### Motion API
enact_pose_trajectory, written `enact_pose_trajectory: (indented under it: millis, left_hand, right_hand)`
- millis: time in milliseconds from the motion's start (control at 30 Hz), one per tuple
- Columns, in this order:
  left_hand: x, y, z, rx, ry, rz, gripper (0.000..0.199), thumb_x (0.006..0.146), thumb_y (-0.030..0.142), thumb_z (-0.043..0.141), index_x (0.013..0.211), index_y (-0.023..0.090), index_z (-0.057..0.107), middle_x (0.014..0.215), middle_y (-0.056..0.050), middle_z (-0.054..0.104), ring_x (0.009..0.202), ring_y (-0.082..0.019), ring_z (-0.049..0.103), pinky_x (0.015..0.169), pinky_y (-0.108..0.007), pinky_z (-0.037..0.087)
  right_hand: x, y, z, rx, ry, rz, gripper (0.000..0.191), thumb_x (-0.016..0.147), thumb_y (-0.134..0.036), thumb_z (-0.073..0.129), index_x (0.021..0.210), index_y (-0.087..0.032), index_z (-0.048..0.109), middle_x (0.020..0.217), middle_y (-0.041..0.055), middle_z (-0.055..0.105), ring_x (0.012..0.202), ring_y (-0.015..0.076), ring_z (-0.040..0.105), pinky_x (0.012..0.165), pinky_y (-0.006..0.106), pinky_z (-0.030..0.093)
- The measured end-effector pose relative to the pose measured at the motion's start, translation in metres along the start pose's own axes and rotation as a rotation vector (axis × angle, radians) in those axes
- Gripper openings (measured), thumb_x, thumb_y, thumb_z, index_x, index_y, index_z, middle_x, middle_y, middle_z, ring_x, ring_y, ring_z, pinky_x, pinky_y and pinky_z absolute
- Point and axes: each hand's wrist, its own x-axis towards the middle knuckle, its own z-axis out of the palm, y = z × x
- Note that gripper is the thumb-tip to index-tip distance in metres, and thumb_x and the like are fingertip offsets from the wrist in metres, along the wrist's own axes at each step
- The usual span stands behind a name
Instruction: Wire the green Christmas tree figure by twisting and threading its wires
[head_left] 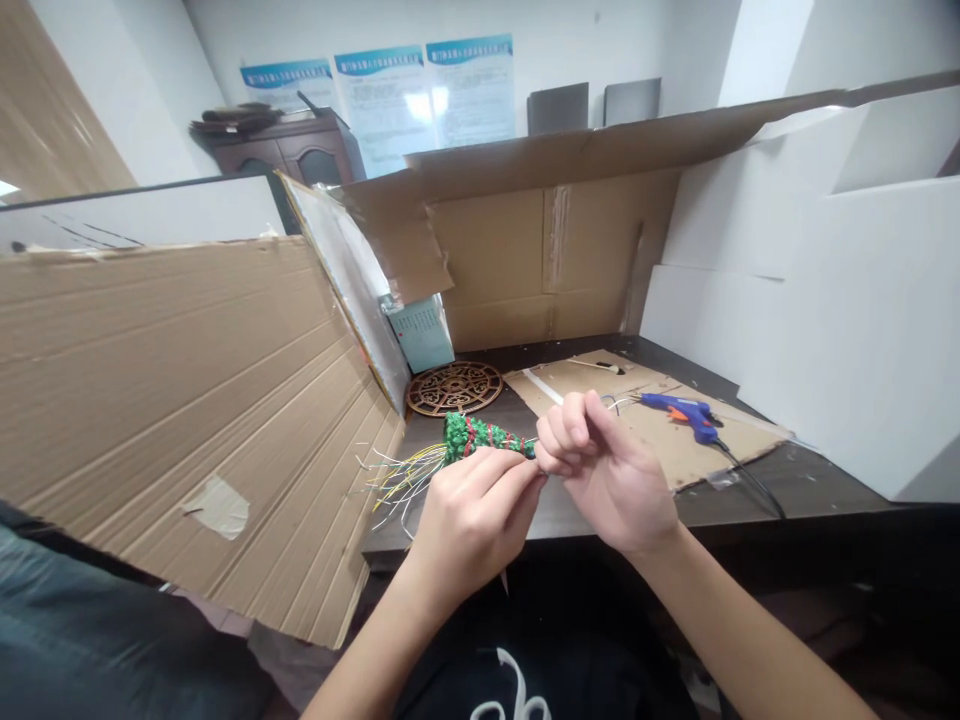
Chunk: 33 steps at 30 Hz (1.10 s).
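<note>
A small green cone-shaped Christmas tree ornament, wound with red bands, lies on its side above the table. Loose white and yellow wires fan out from its wide end, on the left. My left hand is closed around the narrow half from below. Right at the tip, my right hand has its fingers curled together, palm partly facing me. Whatever those fingers pinch is too small to make out. The fingertips of both hands are close together, and they hide part of the tip.
A blue hot glue gun with a black cord rests on a cardboard sheet at the right. Behind the ornament sits a round openwork trivet. Cardboard walls enclose the dark table at the back and left, white panels at the right.
</note>
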Motion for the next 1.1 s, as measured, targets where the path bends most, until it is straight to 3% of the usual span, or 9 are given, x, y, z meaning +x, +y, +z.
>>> enact_pose_trajectory:
  millis: [233,467,633,700,867,933,1000,1100]
  left_hand:
    - [0.000,0.003,0.001,-0.294,-0.051,-0.194,0.013,0.101,0.009,0.055,0.103,0.014,0.067,0.100,-0.005,0.065,0.088,-0.019,0.062,0.079,-0.030,0.049]
    - [0.006,0.010,-0.002,-0.486,-0.001,-0.380,0.004,0.094,0.017,0.069,0.092,0.015,0.072,0.085,-0.002,0.067,0.074,-0.016,0.061,0.070,-0.027,0.048]
    - [0.006,0.011,-0.003,-0.633,-0.083,-0.587,0.011,0.097,0.020,0.069,0.090,0.016,0.076,0.086,-0.001,0.070,0.077,-0.018,0.066,0.070,-0.026,0.051]
    - [0.004,0.012,-0.003,-0.599,-0.066,-0.591,0.011,0.098,0.020,0.068,0.092,0.017,0.077,0.086,-0.001,0.070,0.076,-0.017,0.066,0.070,-0.026,0.051]
    - [-0.001,0.016,0.000,-0.414,0.031,-0.440,0.012,0.098,0.014,0.063,0.098,0.017,0.075,0.091,-0.001,0.068,0.078,-0.015,0.063,0.075,-0.026,0.049]
    - [-0.002,0.016,0.000,-0.438,0.026,-0.477,0.011,0.097,0.014,0.062,0.093,0.016,0.073,0.089,-0.001,0.068,0.076,-0.015,0.062,0.073,-0.025,0.048]
    - [-0.001,0.015,-0.002,-0.542,0.009,-0.591,0.011,0.096,0.018,0.064,0.087,0.016,0.071,0.083,-0.001,0.067,0.072,-0.015,0.062,0.068,-0.024,0.048]
    - [0.002,0.011,-0.011,-0.771,0.004,-0.747,0.015,0.092,0.026,0.068,0.082,0.015,0.070,0.075,-0.002,0.064,0.065,-0.015,0.059,0.061,-0.022,0.049]
  right_hand:
    - [-0.003,0.001,-0.001,-0.030,0.028,0.019,0.043,0.103,-0.040,0.049,0.067,-0.016,0.050,0.065,-0.0011,0.019,0.060,0.0131,0.022,0.056,0.025,0.027]
    - [-0.005,0.004,0.000,-0.072,0.031,0.015,0.044,0.104,-0.042,0.047,0.067,-0.017,0.049,0.066,-0.0003,0.023,0.061,0.0130,0.025,0.057,0.025,0.030]
    - [-0.003,0.005,0.001,-0.083,0.045,0.012,0.045,0.102,-0.043,0.049,0.066,-0.017,0.046,0.065,-0.0004,0.022,0.061,0.0133,0.024,0.056,0.025,0.030]
    - [-0.003,0.004,0.002,-0.059,0.052,0.014,0.045,0.102,-0.043,0.050,0.066,-0.017,0.045,0.066,-0.0006,0.022,0.061,0.0130,0.025,0.056,0.025,0.031]
    - [-0.003,0.005,0.001,-0.028,0.073,-0.021,0.047,0.101,-0.045,0.054,0.067,-0.017,0.038,0.068,-0.0008,0.025,0.061,0.0123,0.028,0.059,0.024,0.035]
    - [-0.002,0.005,-0.002,-0.122,0.064,-0.037,0.047,0.102,-0.048,0.052,0.068,-0.017,0.041,0.070,0.0002,0.032,0.064,0.0129,0.035,0.064,0.026,0.040]
    - [-0.001,0.002,-0.007,-0.365,0.007,-0.071,0.043,0.103,-0.048,0.049,0.073,-0.019,0.053,0.076,0.0027,0.045,0.073,0.0144,0.046,0.071,0.028,0.045]
    - [0.000,-0.010,-0.015,-0.804,-0.189,-0.115,0.027,0.102,-0.039,0.055,0.088,-0.020,0.068,0.090,0.0063,0.061,0.088,0.0172,0.058,0.080,0.031,0.048]
